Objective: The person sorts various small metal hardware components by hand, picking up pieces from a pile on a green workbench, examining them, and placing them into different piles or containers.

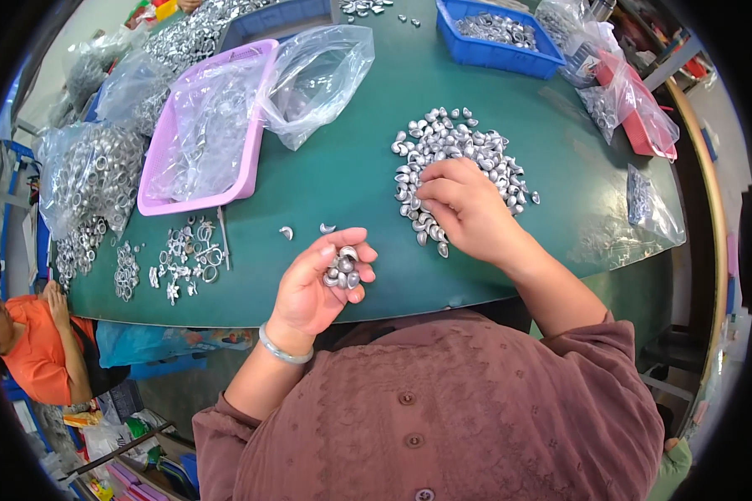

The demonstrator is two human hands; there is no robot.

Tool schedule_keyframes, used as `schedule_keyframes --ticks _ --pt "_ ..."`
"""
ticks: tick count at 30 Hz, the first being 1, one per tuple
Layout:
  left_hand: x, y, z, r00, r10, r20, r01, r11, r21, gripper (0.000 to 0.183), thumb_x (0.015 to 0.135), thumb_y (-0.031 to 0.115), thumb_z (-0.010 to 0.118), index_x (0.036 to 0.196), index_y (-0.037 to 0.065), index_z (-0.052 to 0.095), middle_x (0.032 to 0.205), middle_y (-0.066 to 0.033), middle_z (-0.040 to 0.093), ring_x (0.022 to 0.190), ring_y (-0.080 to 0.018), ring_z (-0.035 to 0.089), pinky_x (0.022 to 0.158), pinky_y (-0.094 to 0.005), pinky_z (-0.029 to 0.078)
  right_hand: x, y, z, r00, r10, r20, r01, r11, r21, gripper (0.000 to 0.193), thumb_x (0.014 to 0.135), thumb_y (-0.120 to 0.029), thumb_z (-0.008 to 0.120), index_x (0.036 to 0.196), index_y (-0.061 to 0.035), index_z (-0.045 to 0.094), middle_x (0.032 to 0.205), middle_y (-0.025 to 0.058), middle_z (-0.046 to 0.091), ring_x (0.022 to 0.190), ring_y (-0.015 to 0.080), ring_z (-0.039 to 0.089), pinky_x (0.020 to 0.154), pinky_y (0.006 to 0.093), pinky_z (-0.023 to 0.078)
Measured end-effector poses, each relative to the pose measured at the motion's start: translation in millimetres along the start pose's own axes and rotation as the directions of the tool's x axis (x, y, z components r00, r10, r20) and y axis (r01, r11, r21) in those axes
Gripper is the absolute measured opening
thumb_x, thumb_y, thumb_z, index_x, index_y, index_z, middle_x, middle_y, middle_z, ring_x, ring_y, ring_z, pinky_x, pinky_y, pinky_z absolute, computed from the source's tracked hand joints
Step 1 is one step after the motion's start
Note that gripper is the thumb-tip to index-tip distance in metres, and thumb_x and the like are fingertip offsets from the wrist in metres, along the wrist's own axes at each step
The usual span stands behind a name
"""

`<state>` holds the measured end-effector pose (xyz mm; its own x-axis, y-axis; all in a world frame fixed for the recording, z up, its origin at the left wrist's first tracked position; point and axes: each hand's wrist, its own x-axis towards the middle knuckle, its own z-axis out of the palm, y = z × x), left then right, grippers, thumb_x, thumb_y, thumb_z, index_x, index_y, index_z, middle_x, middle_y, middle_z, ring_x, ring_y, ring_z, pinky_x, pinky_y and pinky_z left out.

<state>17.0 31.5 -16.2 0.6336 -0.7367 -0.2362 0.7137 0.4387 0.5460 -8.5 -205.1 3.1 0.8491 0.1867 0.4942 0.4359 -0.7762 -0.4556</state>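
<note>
My left hand (318, 280) is cupped palm up near the table's front edge. Several small silver curved metal pieces (342, 269) lie in it, the fingers curled around them. My right hand (470, 209) reaches over a pile of similar shiny, teardrop-like metal pieces (443, 138), its fingertips drawn together at the near left side of the pile. Whatever those fingers pinch is hidden. Two loose silver pieces (286, 233) rest on the green table just beyond my left hand.
A pink basket (254, 159) lined with clear plastic stands at the left. Beside it are bagged metal rings (92, 175) and small metal castings (194, 250). A blue bin (501, 58) and a red bin (643, 125) stand farther back. At the far left sits a person in orange (38, 355).
</note>
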Motion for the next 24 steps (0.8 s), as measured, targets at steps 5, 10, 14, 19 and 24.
schedule_keyframes --ticks 5,10,14,19,24 --pt "0.7 -4.6 -11.6 1.000 -0.002 -0.027 0.000 0.999 -0.048 0.029 0.087 0.025 0.047 0.099 0.000 0.055 0.092 -0.0109 0.059 0.078 -0.0189 0.058 0.055 -0.0260 0.046 9.2 -7.4 8.7 0.979 -0.040 0.199 0.075 0.982 -0.173 0.014 0.064 -0.011 0.066 0.076 -0.0062 0.060 0.088 0.0054 0.052 0.086 0.0236 0.046 0.076 0.0337 0.036" --pt "-4.3 -3.4 -10.1 0.989 -0.012 -0.148 0.011 1.000 -0.011 0.022 0.086 0.021 0.050 0.091 0.000 0.058 0.081 -0.0073 0.058 0.071 -0.0164 0.056 0.053 -0.0255 0.043 10.3 -11.7 27.0 0.948 0.025 0.317 0.132 0.875 -0.466 0.016 0.062 -0.016 0.067 0.072 -0.0049 0.060 0.085 0.0065 0.050 0.085 0.0217 0.045 0.072 0.0316 0.035" --pt "-5.7 -1.9 -3.6 0.982 -0.015 -0.190 0.026 0.998 0.053 0.019 0.085 0.018 0.052 0.091 0.001 0.057 0.078 -0.0052 0.057 0.070 -0.0152 0.055 0.053 -0.0247 0.042 11.5 -6.7 29.2 0.968 -0.044 0.245 0.157 0.872 -0.463 0.007 0.061 -0.011 0.057 0.065 -0.0058 0.058 0.077 0.0062 0.048 0.082 0.0218 0.044 0.071 0.0320 0.035" --pt "1.5 -2.6 9.7 0.970 -0.020 -0.244 0.072 0.975 0.208 0.018 0.087 0.020 0.051 0.092 0.003 0.056 0.076 -0.0022 0.054 0.068 -0.0114 0.053 0.051 -0.0212 0.040 16.1 -13.6 22.8 0.982 0.013 0.191 -0.091 0.910 0.404 0.009 0.070 -0.004 0.060 0.078 -0.0039 0.058 0.093 0.0094 0.055 0.092 0.0230 0.050 0.079 0.0331 0.040" --pt "6.3 -1.8 16.7 0.979 -0.011 -0.203 0.066 0.961 0.267 0.021 0.087 0.023 0.052 0.097 0.005 0.056 0.074 -0.0012 0.055 0.065 -0.0108 0.053 0.049 -0.0199 0.039 17.0 -30.7 19.4 0.978 -0.067 0.199 -0.056 0.830 0.555 0.009 0.072 -0.008 0.061 0.079 -0.0036 0.056 0.088 0.0092 0.058 0.089 0.0248 0.054 0.076 0.0331 0.043"
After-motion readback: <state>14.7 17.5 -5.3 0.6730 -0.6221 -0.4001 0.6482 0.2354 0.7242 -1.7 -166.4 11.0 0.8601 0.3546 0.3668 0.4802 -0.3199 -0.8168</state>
